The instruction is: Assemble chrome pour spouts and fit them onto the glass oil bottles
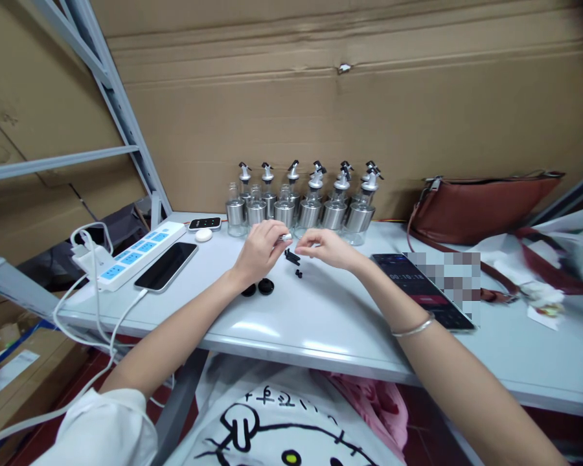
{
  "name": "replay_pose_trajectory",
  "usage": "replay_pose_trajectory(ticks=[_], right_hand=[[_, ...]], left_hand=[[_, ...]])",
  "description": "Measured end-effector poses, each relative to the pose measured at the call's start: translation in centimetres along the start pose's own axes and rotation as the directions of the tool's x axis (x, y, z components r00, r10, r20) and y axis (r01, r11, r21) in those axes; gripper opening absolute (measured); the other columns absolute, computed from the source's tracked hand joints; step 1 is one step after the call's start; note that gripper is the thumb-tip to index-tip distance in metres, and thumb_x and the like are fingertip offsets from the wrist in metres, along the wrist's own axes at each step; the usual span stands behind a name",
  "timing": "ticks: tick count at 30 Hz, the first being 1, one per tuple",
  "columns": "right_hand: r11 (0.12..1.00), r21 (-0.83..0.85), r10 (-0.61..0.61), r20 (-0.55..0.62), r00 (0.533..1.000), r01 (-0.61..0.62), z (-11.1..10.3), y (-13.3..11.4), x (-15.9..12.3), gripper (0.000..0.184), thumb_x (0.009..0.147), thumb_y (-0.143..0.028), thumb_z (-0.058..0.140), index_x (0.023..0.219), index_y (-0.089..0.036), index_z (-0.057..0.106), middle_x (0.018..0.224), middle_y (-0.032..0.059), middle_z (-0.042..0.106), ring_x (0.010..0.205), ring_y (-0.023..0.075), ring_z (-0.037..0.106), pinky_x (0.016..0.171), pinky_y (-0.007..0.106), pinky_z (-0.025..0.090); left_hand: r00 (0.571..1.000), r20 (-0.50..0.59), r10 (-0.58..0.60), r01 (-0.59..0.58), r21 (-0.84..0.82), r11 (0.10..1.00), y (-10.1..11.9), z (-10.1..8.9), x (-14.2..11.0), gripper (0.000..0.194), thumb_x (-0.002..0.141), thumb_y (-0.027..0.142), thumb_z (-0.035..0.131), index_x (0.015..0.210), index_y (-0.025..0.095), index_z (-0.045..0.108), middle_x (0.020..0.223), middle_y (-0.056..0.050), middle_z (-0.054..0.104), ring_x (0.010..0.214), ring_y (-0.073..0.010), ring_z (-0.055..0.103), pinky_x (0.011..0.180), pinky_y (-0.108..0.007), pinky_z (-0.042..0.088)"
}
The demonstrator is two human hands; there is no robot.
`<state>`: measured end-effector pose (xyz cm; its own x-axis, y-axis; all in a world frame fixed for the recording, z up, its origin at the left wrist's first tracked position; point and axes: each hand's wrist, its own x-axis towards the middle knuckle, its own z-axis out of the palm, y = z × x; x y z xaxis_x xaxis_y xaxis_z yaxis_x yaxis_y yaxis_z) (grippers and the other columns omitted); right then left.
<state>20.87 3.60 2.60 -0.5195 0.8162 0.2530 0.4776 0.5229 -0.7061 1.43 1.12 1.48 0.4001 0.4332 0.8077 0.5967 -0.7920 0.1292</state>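
My left hand [260, 249] hovers over the grey table [320, 323], fingers pinched on a small silver spout part [285, 237]. My right hand [326, 247] is beside it with curled fingers, its fingertips close to that part; what it grips, if anything, I cannot make out. Small black plastic pieces [294, 259] lie on the table just below both hands. Two black round caps [260, 287] lie under my left wrist. Behind the hands stands a row of several glass-and-steel dispenser bottles [304, 207] with pourer tops.
A white-blue power strip [136, 252] and a phone [166, 266] on a cable lie at left. A second phone [420, 290] lies at right, beside a brown leather bag [480, 207]. A small white puck [203, 235] and timer [205, 223] sit near the bottles. Cardboard walls the back.
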Motion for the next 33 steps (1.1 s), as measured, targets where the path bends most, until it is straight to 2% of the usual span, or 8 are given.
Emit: replay_pose_trajectory(ticks=[3,10,15,18,23,28,30,33], right_hand=[[0.995,-0.069,0.084,0.168,0.982,-0.074,0.1,0.3,0.0,0.024,0.073,-0.035,0.056,0.071,-0.014,0.067,0.068,0.0031,0.062,0.063,0.0139,0.053,0.062,0.027,0.042],[0.985,-0.146,0.124,0.264,0.957,-0.087,-0.4,0.3,-0.3,0.021,0.075,-0.03,0.054,0.076,-0.014,0.069,0.071,0.0031,0.066,0.065,0.0135,0.055,0.063,0.026,0.042],[0.969,-0.112,0.245,0.386,0.889,-0.219,-0.5,0.8,-0.5,0.016,0.073,-0.018,0.053,0.078,-0.013,0.067,0.06,0.0017,0.063,0.056,0.0122,0.057,0.06,0.024,0.043],[0.961,-0.118,0.277,0.384,0.881,-0.251,-0.3,0.8,-0.6,0.014,0.076,-0.022,0.054,0.072,-0.014,0.065,0.059,0.0024,0.064,0.055,0.0128,0.058,0.057,0.024,0.043],[0.959,-0.196,0.259,0.314,0.914,-0.204,0.4,0.0,-0.5,0.022,0.081,-0.029,0.051,0.064,-0.016,0.059,0.056,0.002,0.064,0.054,0.0129,0.057,0.058,0.025,0.043],[0.947,-0.303,0.185,0.234,0.954,-0.109,1.5,-0.8,-0.5,0.018,0.078,-0.024,0.055,0.063,-0.016,0.059,0.051,-0.0012,0.057,0.049,0.0107,0.048,0.053,0.023,0.037],[0.956,-0.273,0.177,0.263,0.948,-0.102,1.7,-1.0,-0.5,0.017,0.077,-0.023,0.055,0.062,-0.016,0.059,0.051,-0.0013,0.057,0.049,0.0105,0.048,0.053,0.023,0.037],[0.971,-0.179,0.211,0.344,0.915,-0.157,1.6,-1.2,-0.7,0.014,0.076,-0.022,0.056,0.064,-0.015,0.061,0.052,-0.0002,0.058,0.05,0.0118,0.054,0.055,0.023,0.042]], left_hand=[[1.0,-0.001,0.011,-0.011,0.016,1.0,0.1,0.0,0.0,0.022,0.095,0.035,0.037,0.091,0.018,0.05,0.091,-0.006,0.061,0.087,-0.0171,0.054,0.079,-0.032,0.038],[0.999,-0.046,0.022,-0.021,0.028,0.999,0.0,-0.2,0.0,0.023,0.095,0.036,0.036,0.089,0.018,0.05,0.085,-0.006,0.061,0.08,-0.0165,0.052,0.075,-0.031,0.038],[1.0,-0.01,0.0,0.0,0.026,1.0,0.0,-0.2,0.1,0.025,0.095,0.037,0.035,0.088,0.018,0.049,0.083,-0.006,0.06,0.078,-0.0166,0.051,0.075,-0.032,0.038],[1.0,-0.007,0.002,-0.002,0.021,1.0,0.1,-0.2,0.1,0.025,0.095,0.037,0.035,0.088,0.018,0.049,0.083,-0.006,0.06,0.077,-0.0166,0.051,0.074,-0.031,0.038],[1.0,-0.021,0.008,-0.008,0.008,1.0,0.1,-0.3,0.1,0.022,0.095,0.035,0.036,0.088,0.018,0.049,0.083,-0.005,0.059,0.076,-0.0162,0.049,0.073,-0.031,0.039],[0.999,-0.034,0.027,-0.028,0.0,1.0,0.0,-0.2,0.0,0.019,0.094,0.033,0.038,0.09,0.018,0.049,0.087,-0.007,0.059,0.081,-0.0171,0.05,0.074,-0.031,0.04],[0.999,-0.034,0.019,-0.019,-0.004,1.0,0.0,-0.2,0.0,0.019,0.094,0.033,0.039,0.091,0.018,0.049,0.091,-0.007,0.059,0.084,-0.0176,0.051,0.076,-0.032,0.04],[0.999,-0.032,0.007,-0.007,0.004,1.0,0.0,-0.2,0.0,0.019,0.094,0.034,0.039,0.093,0.018,0.05,0.096,-0.008,0.057,0.09,-0.0181,0.051,0.079,-0.032,0.041]])
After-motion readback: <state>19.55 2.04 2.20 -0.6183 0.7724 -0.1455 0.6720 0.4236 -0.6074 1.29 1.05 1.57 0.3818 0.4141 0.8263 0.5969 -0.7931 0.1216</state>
